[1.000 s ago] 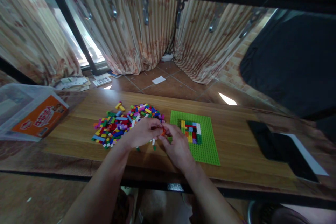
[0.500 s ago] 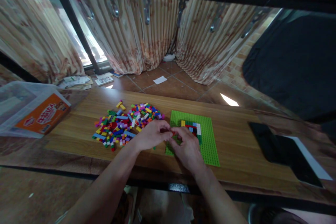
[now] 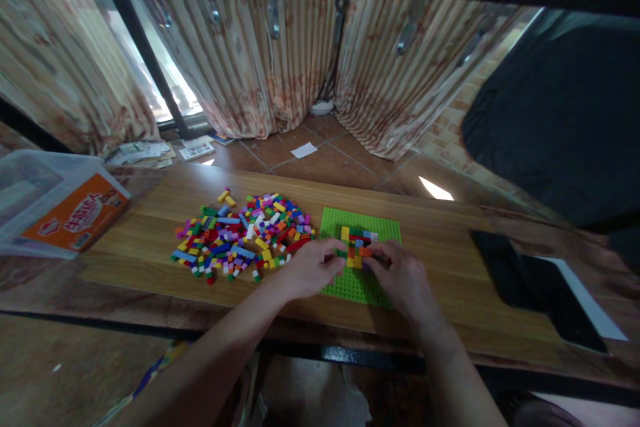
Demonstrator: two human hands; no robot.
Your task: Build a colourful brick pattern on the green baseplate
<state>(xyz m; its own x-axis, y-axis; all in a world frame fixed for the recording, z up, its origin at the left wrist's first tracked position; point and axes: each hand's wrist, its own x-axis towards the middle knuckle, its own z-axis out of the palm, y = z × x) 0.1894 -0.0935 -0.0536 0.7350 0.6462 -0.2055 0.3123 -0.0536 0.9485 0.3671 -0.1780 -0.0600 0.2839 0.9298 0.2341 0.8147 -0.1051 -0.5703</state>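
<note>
A square of low brick walls [image 3: 345, 233] in yellow, red, blue and white stands on the green studded baseplate [image 3: 333, 215]. At its left side, my left hand [image 3: 313, 268] pinches a small green toy brick [image 3: 341, 253] between thumb and forefinger. My right hand [image 3: 404, 278] reaches in from the right, its fingers closed on an orange brick [image 3: 366, 252] over the front of the build. Whether that brick touches the bricks below is hard to make out. The right hand covers part of the build and the plate's right edge.
A pile of loose colourful bricks [image 3: 235, 237] spreads over the wooden table [image 3: 440, 260] left of the plate. A clear plastic bin [image 3: 50, 173] with an orange label stands at the far left. Dark flat objects [image 3: 505, 273] and a white sheet [image 3: 583, 297] lie at the right.
My hands were together at the plate's left edge and have come apart. The right hand moved right to the build's front; the left followed a little. The view has shifted slightly.
</note>
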